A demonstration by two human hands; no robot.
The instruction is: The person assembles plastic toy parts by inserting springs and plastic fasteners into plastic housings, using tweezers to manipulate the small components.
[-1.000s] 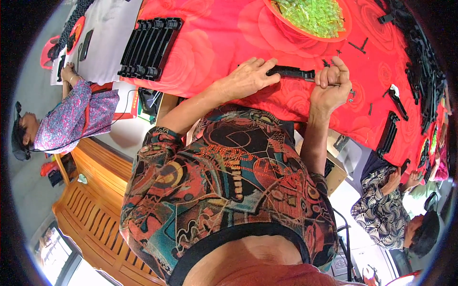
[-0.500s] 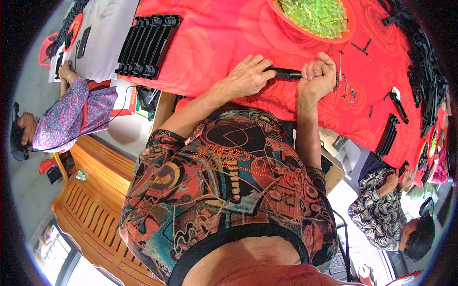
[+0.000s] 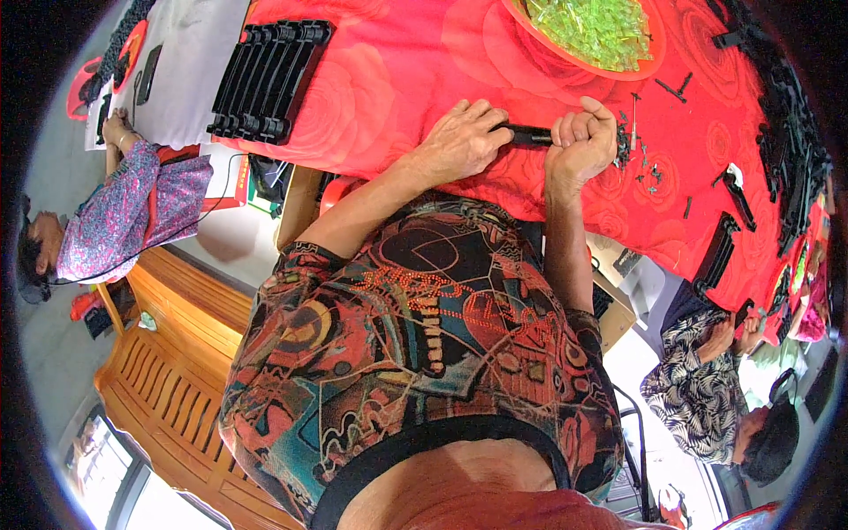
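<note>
Between my two hands a slim black plastic bar (image 3: 530, 136) lies level, just above the red cloth (image 3: 380, 106). My left hand (image 3: 464, 140) is closed round its left end. The fingers of my right hand (image 3: 581, 141) curl round its right end, with the thumb on top. Both ends are hidden inside my grip. Just right of my right hand, several small dark parts (image 3: 652, 177) are scattered on the cloth, beside a thin metal rod (image 3: 633, 119).
A row of black bars (image 3: 272, 79) lies at the left. A red bowl (image 3: 655, 64) of clear green pieces stands at the far side. Black parts (image 3: 786, 150) are heaped at the right, near a white-tipped black tool (image 3: 738, 194). People sit at both sides.
Both hands still grip the black bar. My right hand has shifted very slightly left, and the view has moved a little.
</note>
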